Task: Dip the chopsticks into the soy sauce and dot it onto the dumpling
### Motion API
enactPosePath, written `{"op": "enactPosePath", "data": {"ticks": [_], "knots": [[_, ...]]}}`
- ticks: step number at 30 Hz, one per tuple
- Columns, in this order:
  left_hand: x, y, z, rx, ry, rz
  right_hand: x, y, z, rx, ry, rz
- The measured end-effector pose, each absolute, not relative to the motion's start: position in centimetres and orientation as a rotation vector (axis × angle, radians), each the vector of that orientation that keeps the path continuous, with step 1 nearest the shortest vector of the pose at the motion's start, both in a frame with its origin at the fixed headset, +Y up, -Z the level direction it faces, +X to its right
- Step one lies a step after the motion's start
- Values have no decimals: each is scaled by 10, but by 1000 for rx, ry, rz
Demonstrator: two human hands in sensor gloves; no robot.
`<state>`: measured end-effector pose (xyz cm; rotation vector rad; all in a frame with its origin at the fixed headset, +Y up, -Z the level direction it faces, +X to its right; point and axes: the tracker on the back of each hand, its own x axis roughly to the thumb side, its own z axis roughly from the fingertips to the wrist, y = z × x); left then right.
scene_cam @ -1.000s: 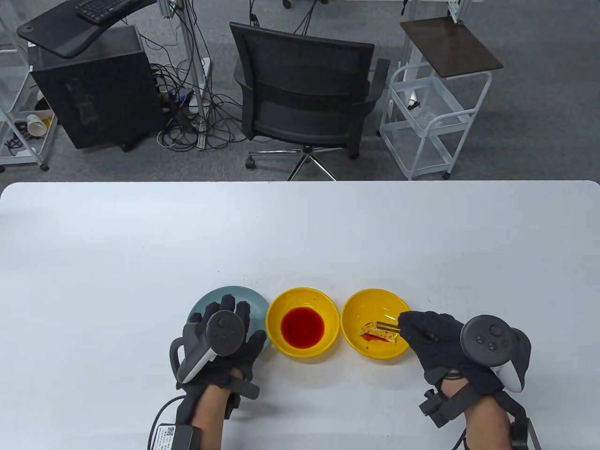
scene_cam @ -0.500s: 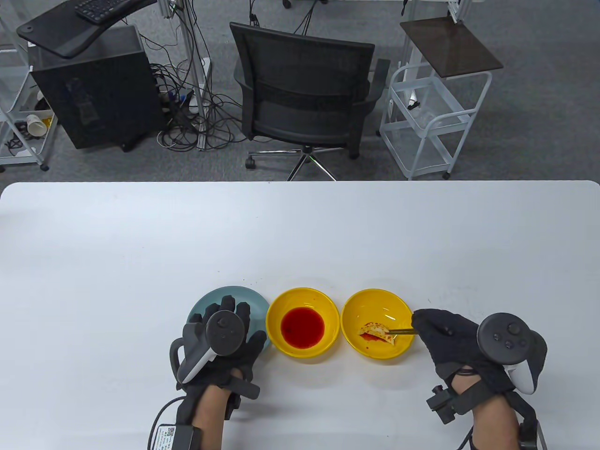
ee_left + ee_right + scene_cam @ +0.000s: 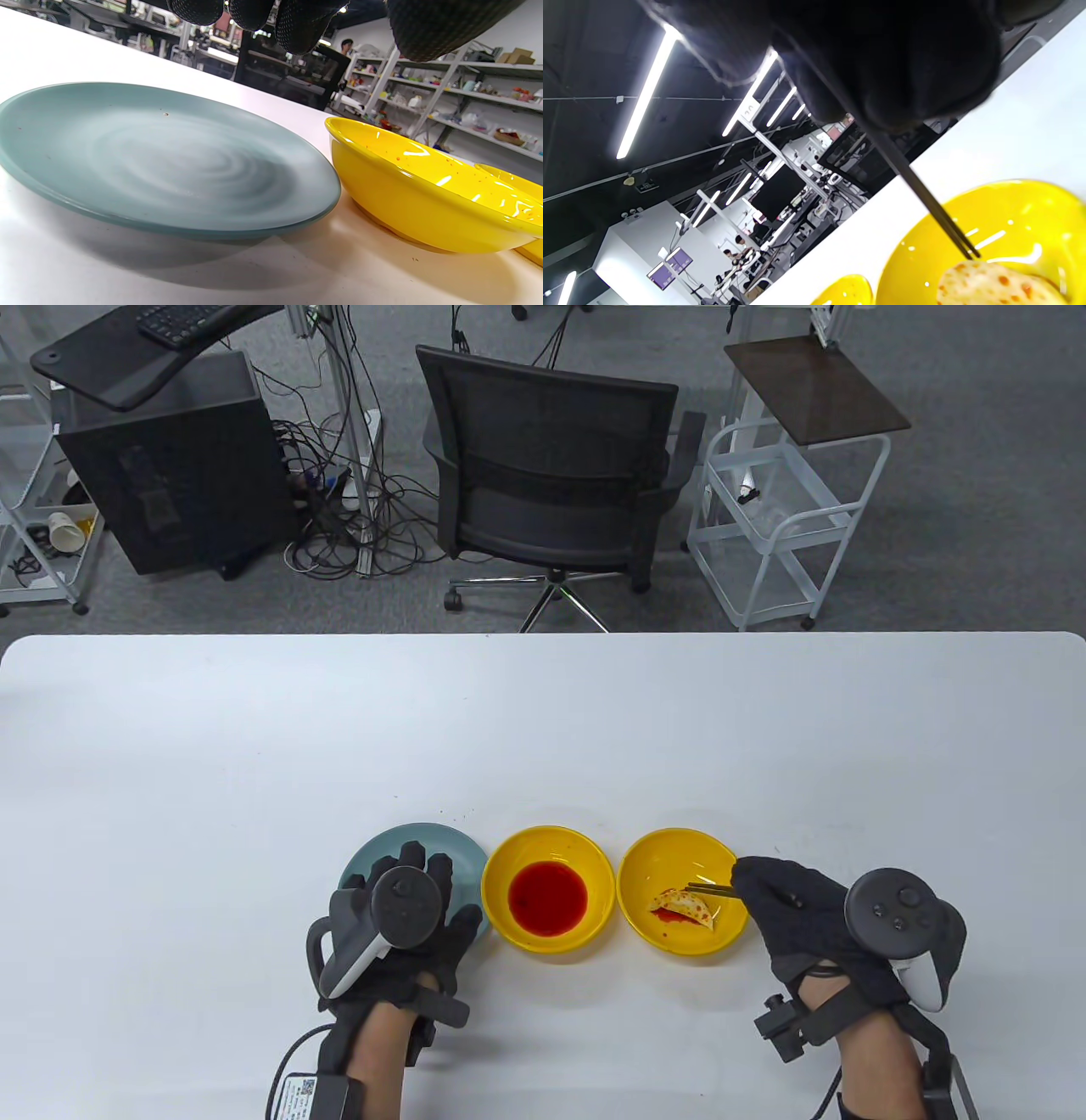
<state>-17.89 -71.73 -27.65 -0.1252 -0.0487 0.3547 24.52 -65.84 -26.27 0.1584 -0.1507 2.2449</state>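
**Technician A:** Report the position of the right hand [image 3: 802, 920].

**Technician B:** It lay at the right rim of the right-hand yellow bowl [image 3: 643, 869]. Its grip was closed around a pair of dark chopsticks [image 3: 711, 889], which projected leftward over the bowl. In the right wrist view the chopsticks [image 3: 920, 191] emerged from under the gloved fingers [image 3: 903, 63] with the two tips close together, just above the dumpling [image 3: 992, 284]. Whether the tips touched it could not be determined.

**Technician A:** State the location of the dumpling.

**Technician B:** The dumpling [image 3: 681, 905] lay inside the right-hand yellow bowl, near its centre. Red spots showed on its skin, and a red smear marked the bowl floor beside it.

**Technician A:** And the sauce?

**Technician B:** The red sauce [image 3: 548, 898] sat in the middle yellow bowl [image 3: 543, 837], between the right-hand bowl and a grey-blue plate [image 3: 441, 838]. Plate and middle bowl stood just beside each other on the white table [image 3: 543, 729].

**Technician A:** Report the left hand [image 3: 399, 937].

**Technician B:** It was positioned over the near part of the grey-blue plate, fingers spread and extended, gripping nothing. In the left wrist view the fingertips [image 3: 297, 25] hung above the plate [image 3: 161, 156] without touching it, with the middle bowl [image 3: 424, 199] to its right.
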Motion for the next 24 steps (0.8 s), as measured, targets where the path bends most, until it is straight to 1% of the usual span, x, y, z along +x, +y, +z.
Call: {"op": "enactPosePath", "data": {"ticks": [4,7,12,17,24], "knots": [[-179,-718,-276,-127,-47,362,251,-656,-261,140,-132,2246],[-179,-717,-276,-129,-49,358,252,-652,-258,143,-180,2231],[-179,-718,-276,-134,-48,358,241,-647,-254,270,-216,2200],[-181,-718,-276,-132,-44,363,233,-649,-253,294,-178,2254],[-180,-718,-277,-139,-46,363,237,-649,-254,262,-141,2278]]}}
